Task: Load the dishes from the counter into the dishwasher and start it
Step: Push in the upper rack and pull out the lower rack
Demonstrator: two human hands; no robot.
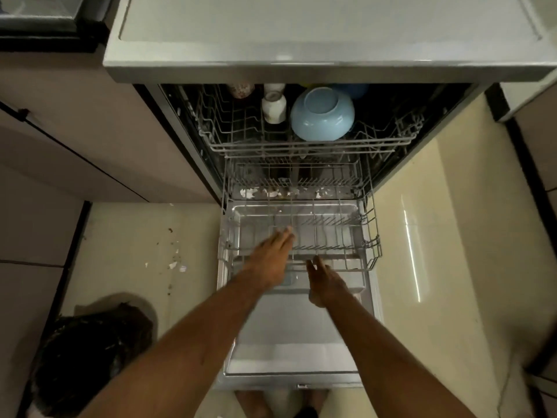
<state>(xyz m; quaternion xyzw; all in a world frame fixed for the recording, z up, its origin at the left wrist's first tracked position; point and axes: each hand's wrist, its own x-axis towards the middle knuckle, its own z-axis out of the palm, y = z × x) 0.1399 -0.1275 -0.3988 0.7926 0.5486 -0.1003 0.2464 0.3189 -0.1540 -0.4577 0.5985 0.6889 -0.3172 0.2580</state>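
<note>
The pale floor [452, 236] fills the frame's left and right sides. A grey surface [301, 28] spans the top, and under it sits the open dishwasher [184, 131]. Its door [289, 336] lies flat in the lower centre. The lower rack [371, 236] is pulled out over the door and holds no dishes that can be seen. The upper rack [235, 137] sits above it in the frame, partly drawn out from under the surface. A black bag [90, 351] slumps on the floor at lower left.

Two bare arms reach up from the bottom edge toward the lower rack. The left hand [271, 260] lies over the rack's front left part, its fingers [284, 236] straight, close together and holding nothing. The right hand [325, 282] is at the middle of the front rim; it is blurred, and whether its fingers grip the wire cannot be told.

A blue bowl [322, 114] lies mouth down in the middle of the upper rack. A white cup [273, 108] stands just left of it, and a patterned cup [241, 90] sits further left, half hidden under the surface's edge. Small scraps [177, 265] dot the floor left of the door.
</note>
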